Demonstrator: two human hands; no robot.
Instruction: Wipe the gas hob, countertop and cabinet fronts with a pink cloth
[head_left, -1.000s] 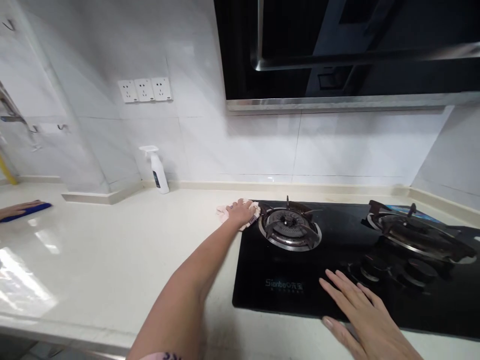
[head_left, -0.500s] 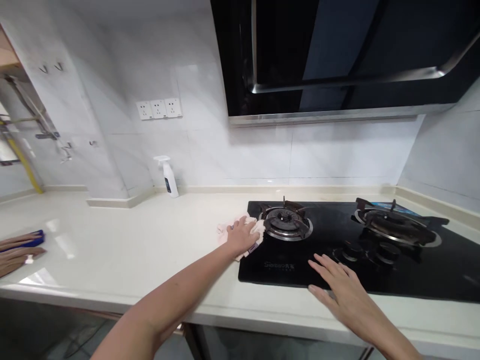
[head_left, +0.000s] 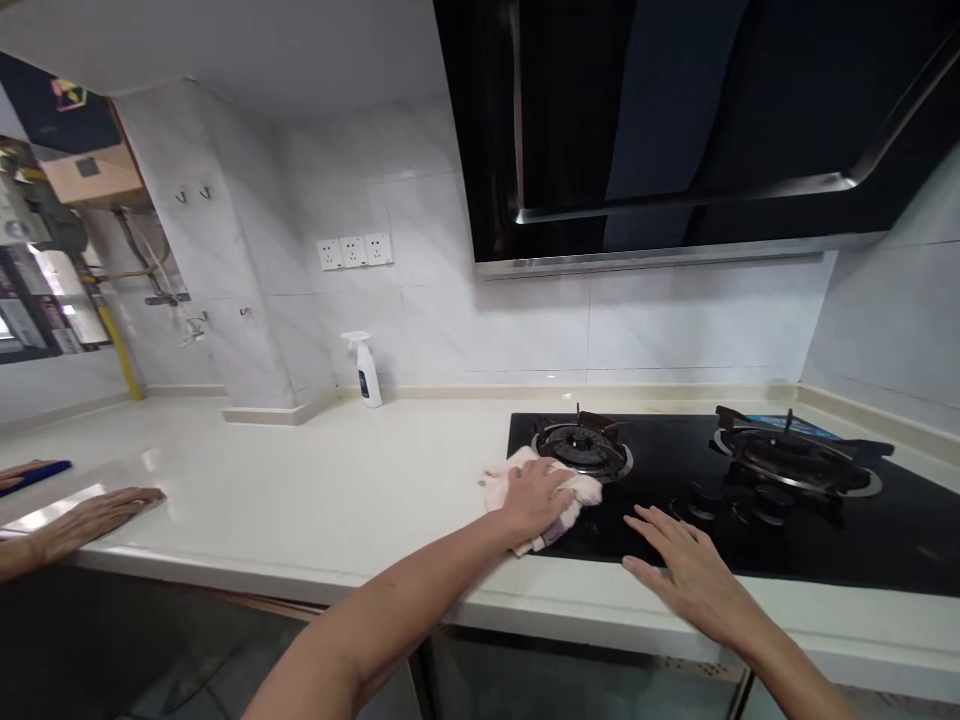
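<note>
My left hand (head_left: 534, 497) presses down on a pale pink cloth (head_left: 583, 487), fingers curled over it, at the front left corner of the black glass hob (head_left: 825, 535). The cloth lies just in front of the left burner (head_left: 583, 450). To the right, my right hand (head_left: 686, 570) rests flat with fingers spread on the hob's front edge, holding nothing, near the control knobs (head_left: 731, 500). The right burner (head_left: 795, 458) sits farther back right.
A cream countertop (head_left: 337, 480) runs left. A white spray bottle (head_left: 367, 369) stands by the tiled wall under the sockets (head_left: 355, 251). A black range hood (head_left: 675, 120) hangs overhead. At far left, another person's hand (head_left: 90, 510) lies on the counter near a blue cloth (head_left: 37, 470).
My left hand has dragged the pink cloth from the hob's back left corner forward to its front left corner. My view has pulled back and risen. The right hand stays near the front edge.
</note>
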